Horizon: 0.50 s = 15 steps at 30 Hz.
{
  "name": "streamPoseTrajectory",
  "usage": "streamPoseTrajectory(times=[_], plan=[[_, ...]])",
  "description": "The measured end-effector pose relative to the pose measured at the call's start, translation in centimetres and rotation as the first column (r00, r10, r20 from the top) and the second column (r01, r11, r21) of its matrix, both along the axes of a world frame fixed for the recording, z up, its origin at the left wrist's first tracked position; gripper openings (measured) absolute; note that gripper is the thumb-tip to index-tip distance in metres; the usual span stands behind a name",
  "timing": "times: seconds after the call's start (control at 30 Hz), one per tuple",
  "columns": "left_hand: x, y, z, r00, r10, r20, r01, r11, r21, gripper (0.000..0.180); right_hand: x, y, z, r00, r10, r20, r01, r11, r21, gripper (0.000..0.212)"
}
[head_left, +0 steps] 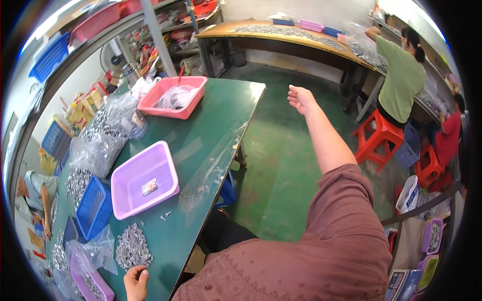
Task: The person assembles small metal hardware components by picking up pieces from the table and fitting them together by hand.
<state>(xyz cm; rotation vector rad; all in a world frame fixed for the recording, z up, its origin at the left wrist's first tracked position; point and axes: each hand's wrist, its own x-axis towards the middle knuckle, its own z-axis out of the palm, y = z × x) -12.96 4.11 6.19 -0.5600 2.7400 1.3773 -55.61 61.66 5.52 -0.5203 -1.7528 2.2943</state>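
Observation:
My left hand (135,284) is at the near edge of a pile of small silvery metal parts (133,247) on the green table (191,160). Its fingers are curled in beside the thumb, and whatever may be between them is hidden. Far out to the right, my right hand (301,99) hangs in the air beyond the table's edge, over the green floor. Those fingers are bent together; I cannot make out anything in them. Several loose metal pieces (165,215) lie just past the pile. Beyond them stands a purple basket (172,173) with a small printed card inside.
A blue basket (108,210), a purple tray (108,291) and clear bags of metal parts (98,153) line the table's left side. A pink basin (183,111) holds a plastic bag. Two people sit at right on red stools (377,138); another person (40,190) is at far left.

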Motion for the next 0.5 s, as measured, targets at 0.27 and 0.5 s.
streamPoseTrajectory(times=[0.27, 0.5], plan=[[4.1, 0.2, -0.5, 0.98, 0.141, -0.142, -0.152, 0.986, -0.069, 0.016, -3.2, -4.7, 0.6, 0.914, 0.401, -0.066, -0.393, 0.913, 0.106, 0.025], [14.2, 0.0, -4.0, 0.855, 0.513, -0.078, -0.499, 0.855, 0.143, 0.017, -6.2, -18.1, 4.6, 0.638, 0.756, -0.147, -0.693, 0.647, 0.319, 0.032]])
